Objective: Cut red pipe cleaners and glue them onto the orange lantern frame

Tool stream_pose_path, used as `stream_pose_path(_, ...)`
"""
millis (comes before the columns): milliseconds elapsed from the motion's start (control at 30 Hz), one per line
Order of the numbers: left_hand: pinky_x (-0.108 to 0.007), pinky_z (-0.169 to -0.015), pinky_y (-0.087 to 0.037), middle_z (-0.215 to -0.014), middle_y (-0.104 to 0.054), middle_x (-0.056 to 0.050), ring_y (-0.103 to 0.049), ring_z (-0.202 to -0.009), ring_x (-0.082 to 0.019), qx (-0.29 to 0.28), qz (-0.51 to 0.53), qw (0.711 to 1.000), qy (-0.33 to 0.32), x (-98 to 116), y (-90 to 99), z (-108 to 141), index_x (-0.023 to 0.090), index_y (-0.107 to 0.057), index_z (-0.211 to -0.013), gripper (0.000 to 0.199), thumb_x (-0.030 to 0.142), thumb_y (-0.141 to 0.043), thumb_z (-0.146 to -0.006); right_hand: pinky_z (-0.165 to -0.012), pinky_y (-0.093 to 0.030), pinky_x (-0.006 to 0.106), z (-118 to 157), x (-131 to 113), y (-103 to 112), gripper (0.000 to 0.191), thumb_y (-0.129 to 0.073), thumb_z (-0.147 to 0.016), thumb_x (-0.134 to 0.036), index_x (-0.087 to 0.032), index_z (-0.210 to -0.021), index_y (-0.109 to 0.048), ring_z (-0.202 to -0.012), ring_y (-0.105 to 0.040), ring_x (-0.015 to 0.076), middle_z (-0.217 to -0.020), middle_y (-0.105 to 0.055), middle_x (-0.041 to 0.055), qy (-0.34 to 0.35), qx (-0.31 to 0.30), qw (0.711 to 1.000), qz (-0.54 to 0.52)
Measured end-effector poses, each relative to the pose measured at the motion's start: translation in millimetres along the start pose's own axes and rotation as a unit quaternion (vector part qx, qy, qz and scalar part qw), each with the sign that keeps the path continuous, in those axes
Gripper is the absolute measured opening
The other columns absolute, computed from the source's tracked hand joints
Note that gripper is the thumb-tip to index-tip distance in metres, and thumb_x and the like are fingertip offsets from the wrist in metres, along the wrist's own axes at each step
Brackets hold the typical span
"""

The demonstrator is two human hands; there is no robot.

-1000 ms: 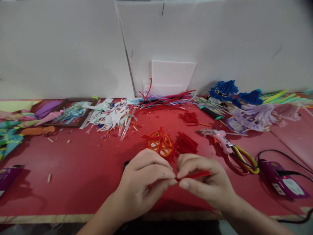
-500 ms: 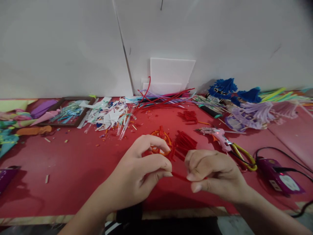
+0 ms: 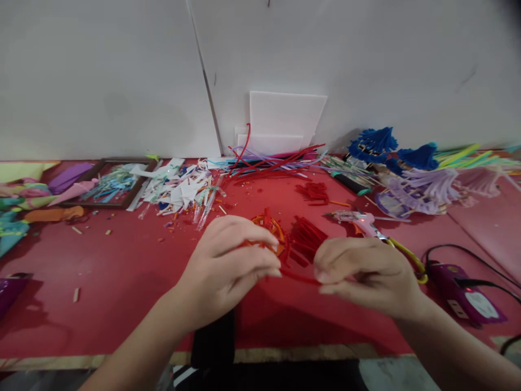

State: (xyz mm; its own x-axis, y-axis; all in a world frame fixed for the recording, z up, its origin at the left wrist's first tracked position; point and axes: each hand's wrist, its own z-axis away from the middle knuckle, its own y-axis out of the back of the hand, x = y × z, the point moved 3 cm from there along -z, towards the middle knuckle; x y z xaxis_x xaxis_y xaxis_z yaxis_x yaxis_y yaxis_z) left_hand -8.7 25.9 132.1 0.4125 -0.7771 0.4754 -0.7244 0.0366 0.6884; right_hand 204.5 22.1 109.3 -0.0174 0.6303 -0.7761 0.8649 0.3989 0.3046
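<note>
A short red pipe cleaner [image 3: 299, 277] stretches between my two hands above the red table. My left hand [image 3: 234, 266] pinches its left end between thumb and fingers. The other end is gripped by my right hand [image 3: 362, 274], fingers curled in. Just behind my left hand lies a round orange and red piece [image 3: 280, 233], partly hidden by the fingers. Beside it, behind my right hand, is a bundle of cut red pipe cleaners [image 3: 307, 236]. A smaller heap of bent red pieces [image 3: 313, 193] sits farther back.
At right are a pink glue gun [image 3: 366, 221], yellow-handled pliers [image 3: 407, 254] and a purple power box [image 3: 464, 296] with black cords. Long pipe cleaners [image 3: 277, 163] lie along the wall. Paper scraps [image 3: 183, 187] and a brown frame [image 3: 118, 205] are at left; blue fringed pieces [image 3: 372, 145] stand at back right.
Both hands have risen slightly, the right one also shifting a little right. More of the red pipe cleaner shows between them. The view has shifted slightly.
</note>
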Motion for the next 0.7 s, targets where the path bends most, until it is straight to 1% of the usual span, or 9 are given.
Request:
stream_pose_path(33,-0.036,-0.094,-0.044,-0.106,-0.065,-0.003,-0.058,-0.1,-0.019,0.048,-0.011,0.998,0.043,-3,-1.9,2,0.025,-0.06,-0.1,0.021,0.017,-0.064,-0.081,-0.063,-0.057,0.029,-2,0,1,0.021,-0.068,-0.078,-0.007,-0.02,-0.093,-0.068,-0.07,-0.065,0.0134,-0.075,-0.068,0.0026,0.014,0.032,0.999,0.037)
stream_pose_path(100,-0.038,-0.098,-0.043,-0.116,-0.06,-0.008,-0.056,-0.11,-0.02,0.132,-0.015,0.98,0.146,-10,-7.6,7,0.022,-0.052,-0.115,0.035,0.021,-0.064,-0.082,-0.065,-0.057,0.03,-3,2,1,0.025,-0.067,-0.076,-0.003,-0.02,-0.094,-0.068,-0.073,-0.065,0.0148,-0.076,-0.067,0.003,0.064,0.094,0.985,0.132)
stream_pose_path(133,-0.037,-0.099,-0.043,-0.119,-0.059,-0.009,-0.055,-0.112,-0.02,0.155,-0.001,0.97,0.19,-14,-11.4,10,0.02,-0.049,-0.12,0.037,0.021,-0.06,-0.084,-0.065,-0.057,0.031,-3,4,1,0.027,-0.068,-0.075,-0.001,-0.02,-0.094,-0.068,-0.074,-0.065,0.0155,-0.076,-0.067,0.0033,0.094,0.114,0.973,0.179)
stream_pose_path(167,-0.037,-0.101,-0.042,-0.121,-0.059,-0.01,-0.055,-0.115,-0.019,0.161,0.02,0.962,0.218,-16,-15.7,12,0.019,-0.047,-0.121,0.036,0.021,-0.057,-0.086,-0.065,-0.058,0.031,-3,8,0,0.028,-0.069,-0.073,-0.001,-0.02,-0.094,-0.068,-0.074,-0.065,0.0161,-0.076,-0.068,0.0036,0.123,0.124,0.96,0.219)
stream_pose_path(233,-0.036,-0.101,-0.043,-0.123,-0.06,-0.01,-0.055,-0.118,-0.018,0.153,0.04,0.956,0.249,-19,-22.3,15,0.018,-0.046,-0.122,0.034,0.021,-0.052,-0.089,-0.063,-0.058,0.032,-1,18,-3,0.028,-0.071,-0.071,-0.002,-0.019,-0.093,-0.069,-0.074,-0.065,0.017,-0.076,-0.068,0.0042,0.167,0.124,0.942,0.262)
stream_pose_path(333,-0.034,-0.102,-0.043,-0.123,-0.064,-0.008,-0.055,-0.12,-0.018,0.129,0.029,0.956,0.261,-20,-26.9,16,0.019,-0.047,-0.121,0.033,0.021,-0.052,-0.089,-0.062,-0.058,0.032,3,34,-5,0.025,-0.07,-0.072,-0.002,-0.017,-0.092,-0.07,-0.075,-0.064,0.0176,-0.076,-0.069,0.0057,0.183,0.108,0.937,0.276)
stream_pose_path(467,-0.038,-0.098,-0.046,-0.121,-0.066,-0.006,-0.057,-0.118,-0.021,0.117,0.041,0.949,0.289,-21,-30.8,17,0.021,-0.042,-0.127,0.04,0.023,-0.054,-0.088,-0.064,-0.058,0.033,5,43,-5,0.023,-0.068,-0.075,-0.002,-0.017,-0.092,-0.07,-0.076,-0.064,0.0173,-0.077,-0.069,0.0061,0.166,0.088,0.945,0.267)
stream_pose_path(567,-0.042,-0.095,-0.049,-0.118,-0.068,-0.006,-0.058,-0.118,-0.024,0.111,0.044,0.944,0.309,-22,-33.2,15,0.023,-0.042,-0.126,0.042,0.026,-0.056,-0.087,-0.066,-0.057,0.034,4,47,-4,0.025,-0.066,-0.076,-0.001,-0.019,-0.093,-0.07,-0.075,-0.063,0.0165,-0.079,-0.068,0.0057,0.151,0.087,0.958,0.229)
stream_pose_path(700,-0.04,-0.088,-0.053,-0.112,-0.071,-0.003,-0.061,-0.114,-0.024,0.095,0.043,0.942,0.319,-22,-34.1,10,0.024,-0.043,-0.125,0.041,0.029,-0.058,-0.086,-0.067,-0.055,0.033,1,53,-3,0.025,-0.066,-0.077,-0.003,-0.021,-0.094,-0.069,-0.076,-0.064,0.0158,-0.08,-0.068,0.0049,0.136,0.092,0.968,0.19)
